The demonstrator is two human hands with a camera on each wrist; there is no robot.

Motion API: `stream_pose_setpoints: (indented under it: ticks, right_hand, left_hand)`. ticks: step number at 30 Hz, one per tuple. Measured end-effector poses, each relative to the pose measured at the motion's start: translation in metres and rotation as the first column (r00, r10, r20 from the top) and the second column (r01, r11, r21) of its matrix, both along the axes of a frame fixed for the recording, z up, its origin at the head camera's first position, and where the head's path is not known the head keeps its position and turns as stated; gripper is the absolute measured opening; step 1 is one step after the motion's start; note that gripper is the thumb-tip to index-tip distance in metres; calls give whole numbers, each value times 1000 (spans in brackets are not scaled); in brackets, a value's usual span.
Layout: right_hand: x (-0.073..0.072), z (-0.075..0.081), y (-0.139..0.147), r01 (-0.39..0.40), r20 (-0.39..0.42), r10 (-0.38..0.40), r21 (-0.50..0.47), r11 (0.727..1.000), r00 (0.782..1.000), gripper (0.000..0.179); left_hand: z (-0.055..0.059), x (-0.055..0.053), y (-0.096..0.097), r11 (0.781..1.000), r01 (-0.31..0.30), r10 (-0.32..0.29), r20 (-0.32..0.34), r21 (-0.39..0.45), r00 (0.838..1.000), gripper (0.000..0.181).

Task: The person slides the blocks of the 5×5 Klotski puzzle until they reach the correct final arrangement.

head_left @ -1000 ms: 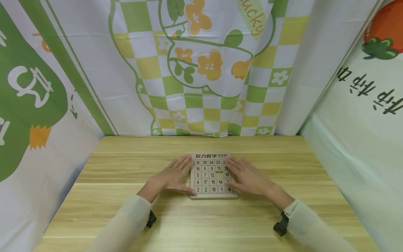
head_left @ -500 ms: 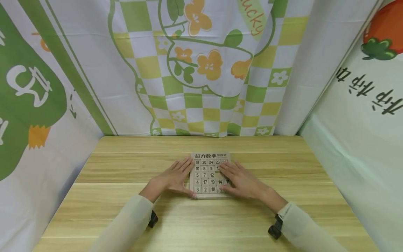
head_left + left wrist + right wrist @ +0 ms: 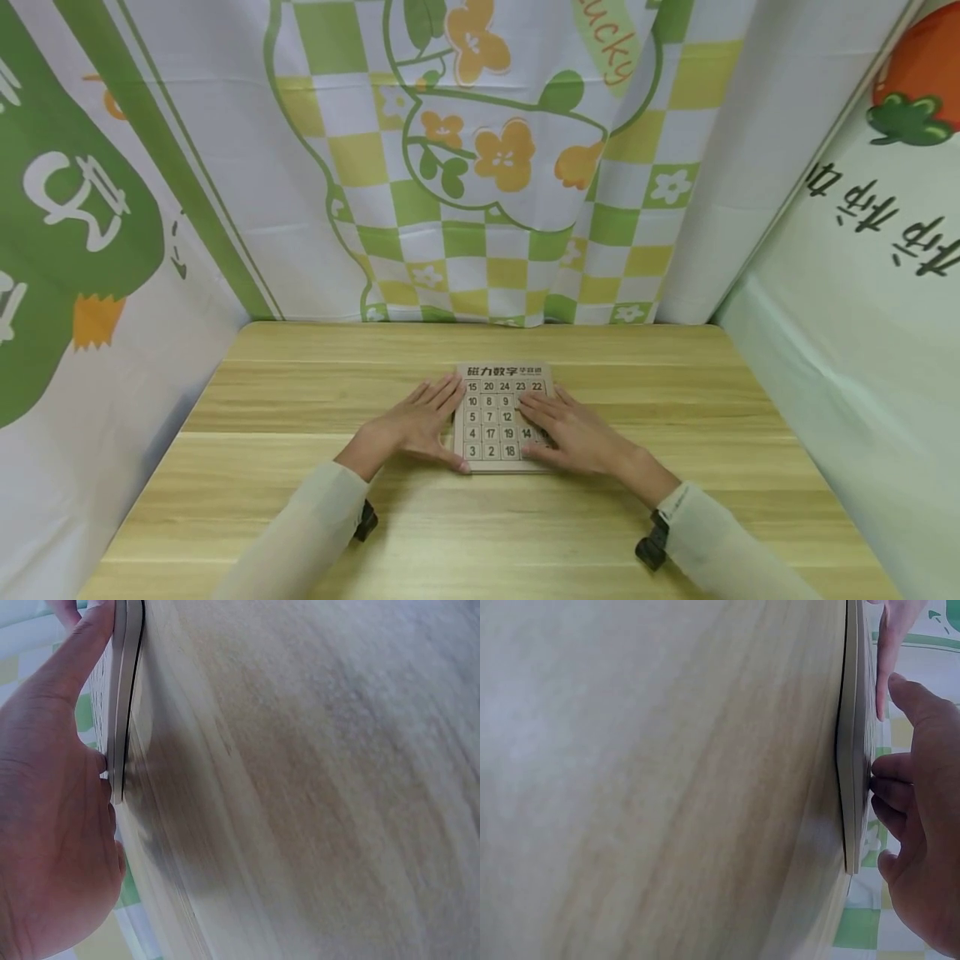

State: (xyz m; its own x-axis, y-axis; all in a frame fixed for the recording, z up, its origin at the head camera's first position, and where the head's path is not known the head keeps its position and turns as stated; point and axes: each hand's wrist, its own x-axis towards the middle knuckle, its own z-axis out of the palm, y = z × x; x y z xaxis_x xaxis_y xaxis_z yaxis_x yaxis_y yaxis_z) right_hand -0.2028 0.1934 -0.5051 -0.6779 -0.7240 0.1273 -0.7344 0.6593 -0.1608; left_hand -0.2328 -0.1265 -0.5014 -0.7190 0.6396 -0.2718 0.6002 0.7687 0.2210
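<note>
A wooden number slide puzzle (image 3: 489, 433) lies flat on the table, its numbered tiles facing up under a row of printed characters. My left hand (image 3: 415, 429) rests against its left side, fingers extended along the edge and thumb at the near left corner. In the left wrist view that thumb (image 3: 64, 664) reaches along the board's side. Over the right part of the puzzle lies my right hand (image 3: 581, 433), its fingertips on the tiles and its thumb lower down near the bottom row. Several right-hand tiles are hidden beneath it. The right wrist view shows the fingers (image 3: 891, 769) right at the board's upper face.
The wood-grain table (image 3: 480, 533) extends around the puzzle on all sides. A checked green and yellow curtain (image 3: 468, 242) hangs behind its far edge. Printed white cloths (image 3: 172, 333) stand at both sides. Each wrist wears a black strapped device (image 3: 652, 542).
My right hand has slid left from the puzzle's right edge onto the tiles, then slightly down, baring the 22 tile. My left hand stays in place at the left edge.
</note>
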Motion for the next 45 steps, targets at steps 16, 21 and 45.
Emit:
stream_pose_setpoints:
  ticks: [16, 21, 45]
  right_hand:
    - [12, 4, 2, -54, -29, 53, -34, 998, 998, 64]
    - [13, 3, 2, -76, -43, 74, -47, 996, 996, 63]
    - [-7, 6, -20, -97, -22, 96, -98, 990, 995, 61]
  left_hand:
    - [5, 2, 1, 1000, -5, 5, -10, -14, 1000, 137]
    - [5, 3, -1, 1000, -11, 11, -22, -28, 1000, 137]
    - [2, 2, 0, 1000, -8, 8, -3, -4, 1000, 137]
